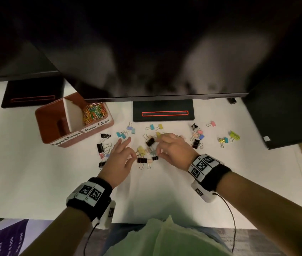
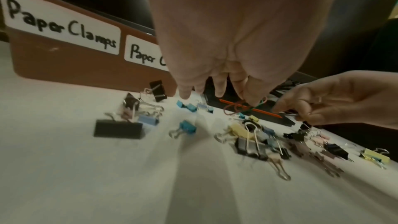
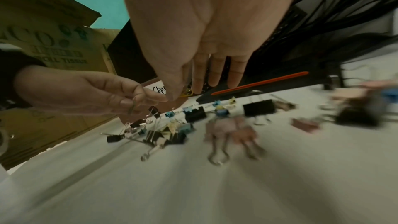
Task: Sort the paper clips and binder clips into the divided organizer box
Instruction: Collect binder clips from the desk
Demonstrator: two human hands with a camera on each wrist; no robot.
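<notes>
The brown divided organizer box (image 1: 50,117) stands at the back left. Its "Paper Clips" compartment holds a heap of coloured paper clips (image 1: 93,113); nothing shows in the "Paper Clamps" side. Binder clips lie scattered on the white table, among them a black one (image 1: 149,142) and a yellow one (image 1: 140,150) between my hands. My left hand (image 1: 132,157) pinches red and green paper clips (image 2: 234,109) between thumb and forefinger, its other fingers spread. Close to its right, my right hand (image 1: 159,151) pinches a yellow paper clip (image 3: 186,93) just above the pile.
A dark monitor (image 1: 146,52) overhangs the back of the table, its black stand base (image 1: 163,113) right behind the clips. A second base (image 1: 33,97) sits far left, a black case (image 1: 285,111) at the right. A cardboard box (image 3: 53,45) stands off the table's left.
</notes>
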